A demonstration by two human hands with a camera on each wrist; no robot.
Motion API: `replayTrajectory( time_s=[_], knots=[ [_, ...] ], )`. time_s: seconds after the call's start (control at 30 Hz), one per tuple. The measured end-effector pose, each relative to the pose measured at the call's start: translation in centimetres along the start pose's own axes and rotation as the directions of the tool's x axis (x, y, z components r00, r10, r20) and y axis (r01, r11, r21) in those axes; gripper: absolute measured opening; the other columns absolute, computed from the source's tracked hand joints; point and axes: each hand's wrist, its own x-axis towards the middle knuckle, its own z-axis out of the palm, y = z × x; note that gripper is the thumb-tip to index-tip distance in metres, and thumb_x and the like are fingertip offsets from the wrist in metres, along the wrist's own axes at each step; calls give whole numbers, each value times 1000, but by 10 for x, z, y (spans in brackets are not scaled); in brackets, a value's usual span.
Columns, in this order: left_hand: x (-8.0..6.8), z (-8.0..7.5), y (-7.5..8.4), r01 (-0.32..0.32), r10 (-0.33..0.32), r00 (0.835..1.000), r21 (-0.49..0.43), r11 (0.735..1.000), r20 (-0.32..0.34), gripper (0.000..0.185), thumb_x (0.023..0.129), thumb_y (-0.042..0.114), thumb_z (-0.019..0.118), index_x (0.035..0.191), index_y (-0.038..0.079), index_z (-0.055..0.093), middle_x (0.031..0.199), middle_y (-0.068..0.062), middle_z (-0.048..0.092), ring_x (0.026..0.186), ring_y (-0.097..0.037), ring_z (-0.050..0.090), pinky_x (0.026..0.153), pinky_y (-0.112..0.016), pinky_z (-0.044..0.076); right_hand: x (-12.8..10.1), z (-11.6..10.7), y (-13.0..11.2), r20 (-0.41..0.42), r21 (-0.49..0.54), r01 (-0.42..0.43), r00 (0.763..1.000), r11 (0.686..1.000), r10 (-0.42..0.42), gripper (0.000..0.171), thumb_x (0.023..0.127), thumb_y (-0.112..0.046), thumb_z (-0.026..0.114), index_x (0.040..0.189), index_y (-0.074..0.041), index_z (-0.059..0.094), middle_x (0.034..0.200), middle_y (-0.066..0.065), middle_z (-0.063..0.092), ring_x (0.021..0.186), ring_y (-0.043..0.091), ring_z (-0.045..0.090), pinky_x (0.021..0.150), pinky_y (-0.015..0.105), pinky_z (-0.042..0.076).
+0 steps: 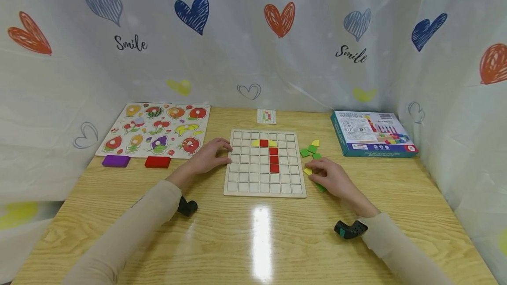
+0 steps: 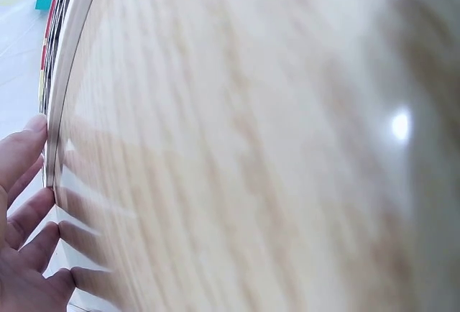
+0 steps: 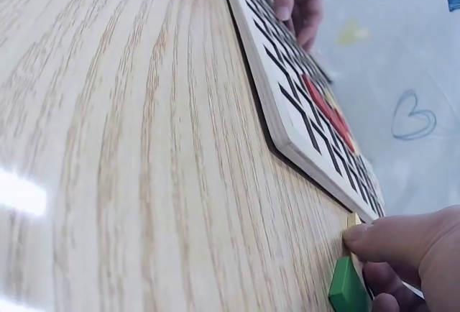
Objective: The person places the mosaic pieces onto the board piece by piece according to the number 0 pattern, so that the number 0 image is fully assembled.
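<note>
We see the left hand point(image 1: 207, 158) resting with straight fingers point(image 2: 21, 154) against the left edge of the grid board point(image 1: 264, 185), which lies in the middle of the worktop point(image 1: 253, 241). The right hand point(image 1: 330, 177) is just beside the board's right edge, its fingers point(image 3: 384, 236) curled onto a yellow tile point(image 1: 307, 171). Green tiles point(image 1: 311, 149) lie near it.

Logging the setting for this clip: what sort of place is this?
Probably a children's play or learning corner set up for recording. A wooden table holds a grid puzzle board and a fruit peg puzzle, and a heart-printed "Smile" curtain surrounds it on three sides.
</note>
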Motion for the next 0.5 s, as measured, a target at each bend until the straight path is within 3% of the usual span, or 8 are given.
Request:
replayTrajectory(
  time_s=[0.5],
  knots=[
    [-1,1,0,14,-14,1000,-2,1000,2,33,92,21,70,119,5,62,139,-18,48,133,-36,40,112,-51,30,-2,-1,8,-30,-47,-37,999,998,36,24,87,-14,75,110,-6,71,93,4,58,80,14,54,69,28,46]
  ],
)
